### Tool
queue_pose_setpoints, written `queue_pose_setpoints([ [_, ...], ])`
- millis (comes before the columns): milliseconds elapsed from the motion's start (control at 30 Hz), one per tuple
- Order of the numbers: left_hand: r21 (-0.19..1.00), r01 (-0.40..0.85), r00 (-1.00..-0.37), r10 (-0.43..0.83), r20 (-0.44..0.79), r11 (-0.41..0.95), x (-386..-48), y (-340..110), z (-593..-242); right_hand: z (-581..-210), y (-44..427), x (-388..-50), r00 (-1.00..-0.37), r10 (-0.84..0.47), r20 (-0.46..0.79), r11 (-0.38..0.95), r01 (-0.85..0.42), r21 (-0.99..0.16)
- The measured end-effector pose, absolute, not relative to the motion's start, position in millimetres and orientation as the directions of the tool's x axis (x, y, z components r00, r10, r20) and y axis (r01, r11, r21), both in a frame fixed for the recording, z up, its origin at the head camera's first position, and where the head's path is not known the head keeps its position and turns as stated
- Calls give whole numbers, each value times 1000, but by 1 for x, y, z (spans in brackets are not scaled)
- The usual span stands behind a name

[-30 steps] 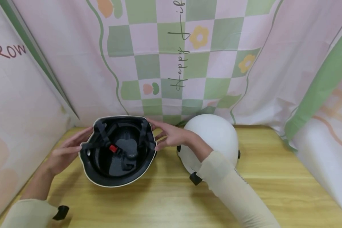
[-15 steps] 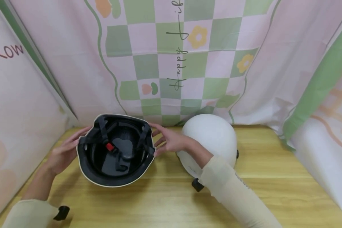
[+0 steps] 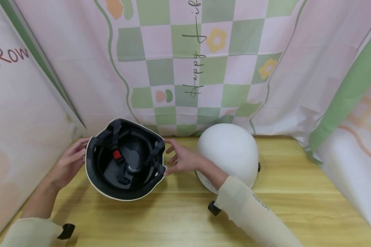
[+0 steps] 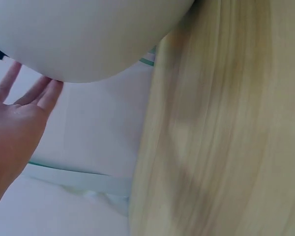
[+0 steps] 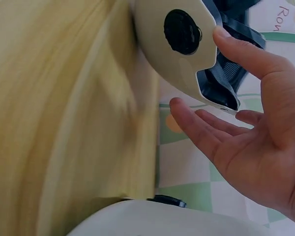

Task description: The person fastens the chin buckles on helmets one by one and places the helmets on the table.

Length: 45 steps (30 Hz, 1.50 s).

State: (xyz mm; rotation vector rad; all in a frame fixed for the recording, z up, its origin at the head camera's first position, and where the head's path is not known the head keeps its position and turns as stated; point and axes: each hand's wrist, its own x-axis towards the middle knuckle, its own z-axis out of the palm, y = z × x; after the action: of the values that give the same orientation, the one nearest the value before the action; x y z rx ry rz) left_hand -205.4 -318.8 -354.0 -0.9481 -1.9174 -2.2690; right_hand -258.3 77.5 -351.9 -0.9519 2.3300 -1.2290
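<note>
An upturned helmet (image 3: pixel 96 178) lies at the left of the head view, its black lining and straps showing. A red buckle (image 3: pixel 116 155) sits among the straps inside. My left hand (image 3: pixel 68 164) touches the helmet's left side; in the left wrist view, its straight fingers (image 4: pixel 51 96) meet the pale outer shell, the thumb hidden. At the right side is my right hand (image 3: pixel 185 157). The right wrist view shows its thumb (image 5: pixel 233 44) on the rim, near a round black vent (image 5: pixel 182 32), and its other fingers extended below the rim.
A second, white helmet (image 3: pixel 227 151) stands dome up on the wooden table (image 3: pixel 290 185), partly behind my right forearm. Patterned cloth (image 3: pixel 185 68) hangs at the back and both sides. Both cuffs have a small black object (image 3: pixel 66 231) beside them.
The upturned helmet has turned clockwise in the head view; its red buckle shifted left and up. My right thumb came slightly lower along the rim. The white helmet stayed put.
</note>
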Motion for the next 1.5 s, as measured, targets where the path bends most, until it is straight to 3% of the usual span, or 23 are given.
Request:
queue_pose_setpoints([
  [267, 858, 420, -723, 462, 513, -296, -211, -315, -357, -366, 78, -256, -758, -652, -6, 455, -385, -803],
  [500, 883, 427, -795, 384, 470, -196, -208, -307, -356, -376, 85, -256, -755, -656, -20, 438, -359, -824],
  [867, 909, 391, -868, 269, 416, -144, -204, -304, -351, -385, 76, -251, -722, -684, -104, 418, -271, -867],
  [1100, 922, 379, -848, 367, 382, -84, -205, -304, -347, -387, 71, -251, -735, -667, -125, 488, -304, -818],
  [1267, 910, 386, -831, 371, 413, -151, -205, -303, -354, -387, 68, -253, -739, -656, -152, 499, -273, -822],
  [1500, 920, 370, -842, 374, 390, -128, -207, -299, -355, -392, 67, -254, -731, -657, -182, 517, -262, -815],
])
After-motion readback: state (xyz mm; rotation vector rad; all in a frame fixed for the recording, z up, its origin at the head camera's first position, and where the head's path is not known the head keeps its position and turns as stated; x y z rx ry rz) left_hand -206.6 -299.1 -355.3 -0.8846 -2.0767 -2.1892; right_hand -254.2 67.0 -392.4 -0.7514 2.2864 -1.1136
